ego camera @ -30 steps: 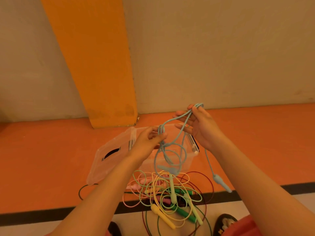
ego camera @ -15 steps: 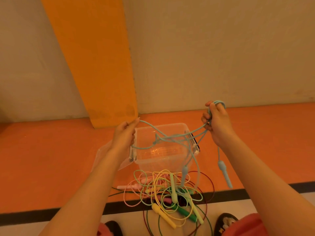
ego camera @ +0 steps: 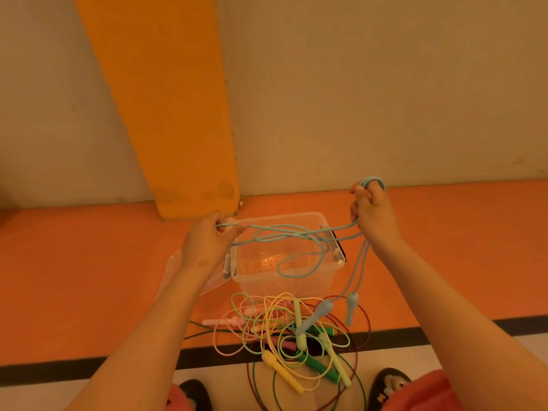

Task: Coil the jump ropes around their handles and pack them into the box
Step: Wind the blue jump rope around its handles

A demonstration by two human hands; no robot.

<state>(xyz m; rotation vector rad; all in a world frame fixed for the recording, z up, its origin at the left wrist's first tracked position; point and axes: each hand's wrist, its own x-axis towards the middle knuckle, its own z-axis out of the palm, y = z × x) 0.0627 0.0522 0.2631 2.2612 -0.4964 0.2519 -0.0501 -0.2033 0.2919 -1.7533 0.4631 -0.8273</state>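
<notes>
A light blue jump rope (ego camera: 296,236) is stretched between my two hands above a clear plastic box (ego camera: 281,277). My left hand (ego camera: 207,241) pinches one stretch of the rope at the box's left side. My right hand (ego camera: 372,215) grips loops of the same rope wound over its fingers, higher and to the right. The rope's two blue handles (ego camera: 352,307) dangle below my right hand, one over the pile. A slack loop sags in front of the box.
A tangled pile of jump ropes (ego camera: 296,336) in yellow, green, pink and dark red lies on the floor in front of the box. The clear lid (ego camera: 178,268) leans at the box's left. An orange pillar (ego camera: 166,114) and wall stand behind. My shoes (ego camera: 388,384) show below.
My hands have drawn apart, left hand going left and right hand going right and up. The blue rope has gone from hanging loops to a stretched span, and its handles have swung left.
</notes>
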